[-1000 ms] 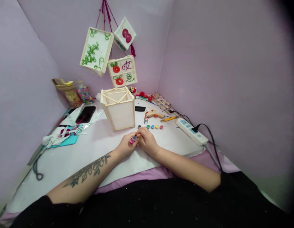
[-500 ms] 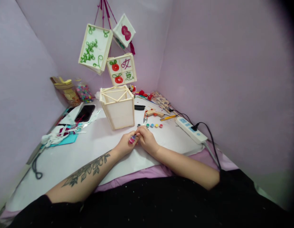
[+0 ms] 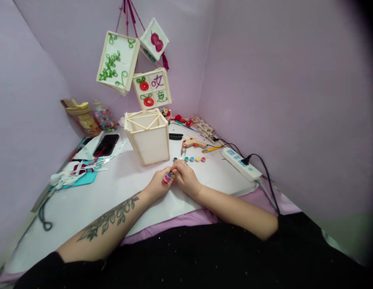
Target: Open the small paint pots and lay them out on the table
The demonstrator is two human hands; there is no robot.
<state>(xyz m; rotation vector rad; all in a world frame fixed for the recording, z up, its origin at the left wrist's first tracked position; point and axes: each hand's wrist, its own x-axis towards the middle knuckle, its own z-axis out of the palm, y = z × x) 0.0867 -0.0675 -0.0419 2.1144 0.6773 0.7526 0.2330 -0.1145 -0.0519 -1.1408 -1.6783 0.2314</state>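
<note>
Head view: I see pink and purple paint pots [image 3: 166,178] held in the left hand [image 3: 158,184], just beside the right hand [image 3: 186,177], whose fingers bend against it, its hold hidden from me. Beyond them stand a paper lantern [image 3: 151,146], loose colour pots [image 3: 192,159], then a glue gun [image 3: 196,143].

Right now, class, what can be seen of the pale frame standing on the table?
The pale frame stands upright on the white tabletop, beyond the left hand and right hand, neither gripping it. Wood-like sticks edge whitish, plain panels that look like paper or cloth. It narrows towards its base; thin sticks zigzag across its top, with gaps between them.
</note>
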